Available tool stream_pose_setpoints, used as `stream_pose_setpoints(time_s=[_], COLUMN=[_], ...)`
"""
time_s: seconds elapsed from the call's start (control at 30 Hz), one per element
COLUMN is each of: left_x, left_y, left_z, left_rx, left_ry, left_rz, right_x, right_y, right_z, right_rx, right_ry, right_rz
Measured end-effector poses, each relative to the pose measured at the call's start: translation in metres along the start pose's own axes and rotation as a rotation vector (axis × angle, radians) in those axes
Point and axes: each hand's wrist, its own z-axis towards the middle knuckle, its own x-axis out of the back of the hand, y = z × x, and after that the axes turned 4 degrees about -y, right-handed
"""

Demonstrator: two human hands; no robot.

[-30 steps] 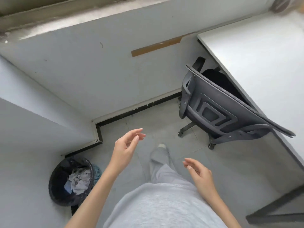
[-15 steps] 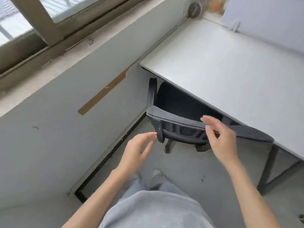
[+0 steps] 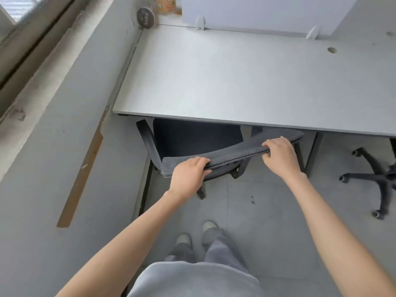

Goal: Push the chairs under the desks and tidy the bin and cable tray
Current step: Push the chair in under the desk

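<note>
A dark grey mesh office chair (image 3: 233, 154) stands at the front edge of a white desk (image 3: 235, 82), its seat partly under the desktop and its backrest top facing me. My left hand (image 3: 188, 176) grips the left end of the backrest's top edge. My right hand (image 3: 280, 155) grips the same edge near its right end. One armrest (image 3: 147, 142) shows at the left. The bin and the cable tray are out of view.
A grey wall with a window sill runs along the left. Another chair's black wheeled base (image 3: 372, 179) stands on the floor at the right. A white partition (image 3: 257, 13) and a round grey object (image 3: 145, 18) sit at the desk's far edge. My feet are on grey floor tiles.
My view turned from the bin corner to face the desk. Both hands reached forward and closed on the chair's backrest top, the left hand last.
</note>
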Motion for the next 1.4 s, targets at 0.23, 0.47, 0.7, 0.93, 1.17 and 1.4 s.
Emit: stream_pose_setpoints(time_s=[0.23,0.47,0.7,0.93,1.17,1.4], left_x=[0.020,0.056,0.055,0.043,0.019,0.000], left_y=[-0.058,-0.113,-0.116,-0.076,-0.023,0.004], left_z=[-0.020,-0.003,0.017,0.030,0.046,0.068], left_rx=[-0.164,-0.223,-0.133,-0.020,0.065,0.107], left_ry=[-0.019,-0.114,-0.181,-0.294,-0.251,-0.211], left_rz=[0.031,0.095,0.258,0.376,0.378,0.290], right_x=[-0.016,-0.032,-0.023,-0.014,0.006,0.011], right_y=[-0.041,-0.081,-0.072,-0.035,0.022,0.060], right_z=[-0.046,-0.077,-0.065,-0.054,-0.032,-0.025], right_rx=[-0.014,0.026,-0.095,-0.202,-0.131,0.000], right_ry=[0.067,0.142,-0.107,-0.108,-0.138,-0.078], right_rz=[0.031,-0.013,-0.074,-0.086,-0.099,-0.072])
